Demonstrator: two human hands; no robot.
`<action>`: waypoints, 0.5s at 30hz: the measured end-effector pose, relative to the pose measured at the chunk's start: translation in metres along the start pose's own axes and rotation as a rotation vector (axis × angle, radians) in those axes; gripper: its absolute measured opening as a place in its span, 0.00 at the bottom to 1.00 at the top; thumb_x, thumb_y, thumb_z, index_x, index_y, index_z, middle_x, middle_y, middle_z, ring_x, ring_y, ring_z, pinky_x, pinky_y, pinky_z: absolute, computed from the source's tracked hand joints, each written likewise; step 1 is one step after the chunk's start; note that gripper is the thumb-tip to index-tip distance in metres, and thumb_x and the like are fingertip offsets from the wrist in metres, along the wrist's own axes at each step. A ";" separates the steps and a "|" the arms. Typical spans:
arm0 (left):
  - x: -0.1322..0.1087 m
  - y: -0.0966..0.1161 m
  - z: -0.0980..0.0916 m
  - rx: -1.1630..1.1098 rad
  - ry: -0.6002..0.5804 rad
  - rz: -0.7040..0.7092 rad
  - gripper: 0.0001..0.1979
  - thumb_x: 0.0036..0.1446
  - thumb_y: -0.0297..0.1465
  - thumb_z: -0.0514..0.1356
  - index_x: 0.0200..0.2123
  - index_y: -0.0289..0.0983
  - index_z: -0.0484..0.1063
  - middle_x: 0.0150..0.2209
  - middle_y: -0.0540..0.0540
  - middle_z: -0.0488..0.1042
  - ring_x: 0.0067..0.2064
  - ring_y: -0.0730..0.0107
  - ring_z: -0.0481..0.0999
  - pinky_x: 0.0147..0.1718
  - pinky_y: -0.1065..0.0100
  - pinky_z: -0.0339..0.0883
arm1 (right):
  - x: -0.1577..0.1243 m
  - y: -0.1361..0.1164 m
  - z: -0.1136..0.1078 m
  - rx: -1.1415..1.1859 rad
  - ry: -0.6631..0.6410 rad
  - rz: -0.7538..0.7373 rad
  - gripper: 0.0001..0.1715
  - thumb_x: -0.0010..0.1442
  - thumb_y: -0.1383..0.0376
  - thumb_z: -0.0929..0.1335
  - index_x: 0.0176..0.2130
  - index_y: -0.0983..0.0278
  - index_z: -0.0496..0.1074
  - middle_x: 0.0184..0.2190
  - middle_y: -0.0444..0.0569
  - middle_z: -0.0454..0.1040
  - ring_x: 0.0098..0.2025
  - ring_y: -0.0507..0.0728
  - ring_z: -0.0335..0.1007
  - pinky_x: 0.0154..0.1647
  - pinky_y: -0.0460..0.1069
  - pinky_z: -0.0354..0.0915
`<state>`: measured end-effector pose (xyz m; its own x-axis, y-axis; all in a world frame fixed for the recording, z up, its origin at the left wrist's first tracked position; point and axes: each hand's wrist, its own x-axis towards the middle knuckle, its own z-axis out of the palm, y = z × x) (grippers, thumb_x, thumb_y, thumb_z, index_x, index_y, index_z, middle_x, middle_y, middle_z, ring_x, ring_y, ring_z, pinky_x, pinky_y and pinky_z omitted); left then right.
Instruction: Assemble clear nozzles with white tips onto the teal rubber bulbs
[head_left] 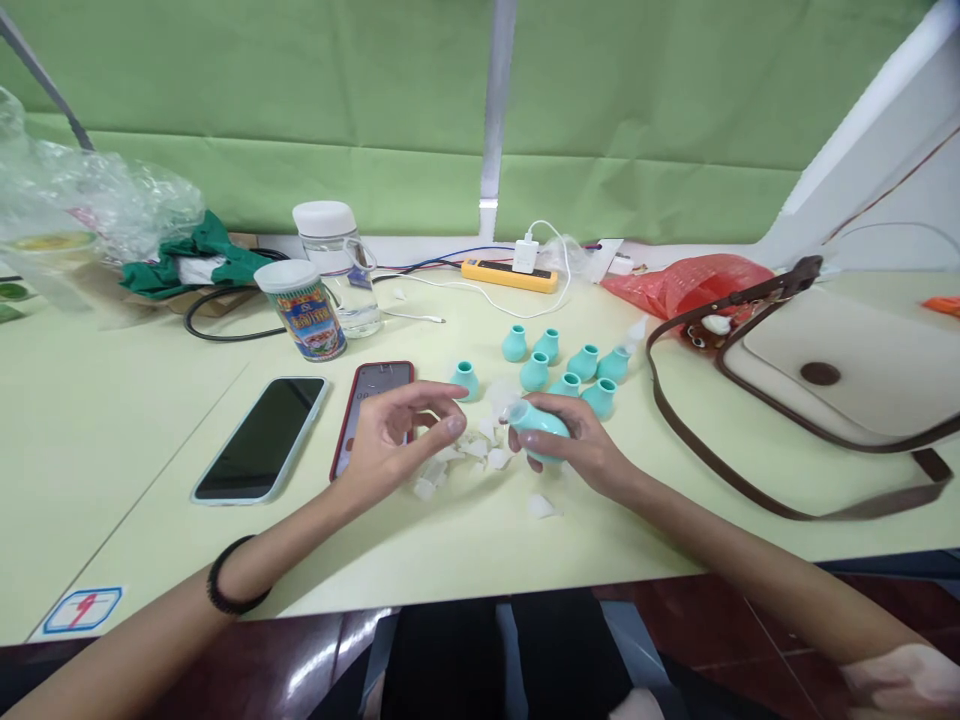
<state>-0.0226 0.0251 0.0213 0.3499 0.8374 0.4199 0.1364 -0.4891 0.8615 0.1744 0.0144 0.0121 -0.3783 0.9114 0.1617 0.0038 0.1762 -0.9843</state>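
Observation:
My right hand point(581, 440) is closed around a small teal bulb-shaped piece point(544, 430), tilted with its neck toward the left. Something clear or whitish shows at that neck. My left hand point(401, 430) hovers to its left, thumb and fingers apart, with nothing between them. Under and between the hands lie several white translucent scraps point(476, 447) and a clear small piece point(430, 480). One more white scrap point(543, 507) rests nearer the front edge. Beyond my hands stand several teal bulb pieces point(535, 372) with open necks upward; one teal bulb point(466, 380) is by my left fingertips.
Left of my hands lie a black-screened phone point(261, 440) and a red-cased phone point(371, 385). Behind them stand a printed canister point(311, 320) and a clear bottle point(356, 285). A yellow power strip point(510, 276) lies at the back. A cream bag point(840, 350) with brown strap sits right.

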 end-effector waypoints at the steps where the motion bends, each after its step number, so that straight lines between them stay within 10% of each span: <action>1: 0.002 0.000 -0.001 0.139 0.010 0.059 0.10 0.49 0.30 0.57 0.35 0.33 0.70 0.27 0.45 0.71 0.28 0.71 0.69 0.28 0.69 0.66 | 0.000 0.002 -0.001 0.045 0.028 0.000 0.10 0.48 0.62 0.66 0.29 0.67 0.66 0.24 0.45 0.66 0.21 0.49 0.60 0.19 0.45 0.61; 7: 0.000 -0.013 0.006 0.819 -0.303 0.290 0.12 0.50 0.29 0.54 0.38 0.35 0.71 0.35 0.41 0.67 0.39 0.62 0.63 0.39 0.60 0.61 | -0.001 0.010 -0.003 0.202 0.101 -0.022 0.07 0.51 0.65 0.62 0.33 0.66 0.64 0.26 0.47 0.69 0.21 0.50 0.63 0.21 0.48 0.64; 15: -0.004 -0.031 0.016 1.004 -0.361 0.242 0.11 0.54 0.29 0.52 0.41 0.38 0.68 0.40 0.40 0.64 0.41 0.59 0.58 0.36 0.57 0.60 | -0.002 0.006 -0.002 0.090 0.035 -0.089 0.07 0.42 0.72 0.59 0.24 0.66 0.64 0.21 0.45 0.65 0.22 0.50 0.59 0.23 0.47 0.59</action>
<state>-0.0135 0.0331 -0.0116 0.6980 0.6516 0.2970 0.6635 -0.7445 0.0739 0.1768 0.0144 0.0056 -0.3406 0.9065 0.2494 -0.1119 0.2243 -0.9681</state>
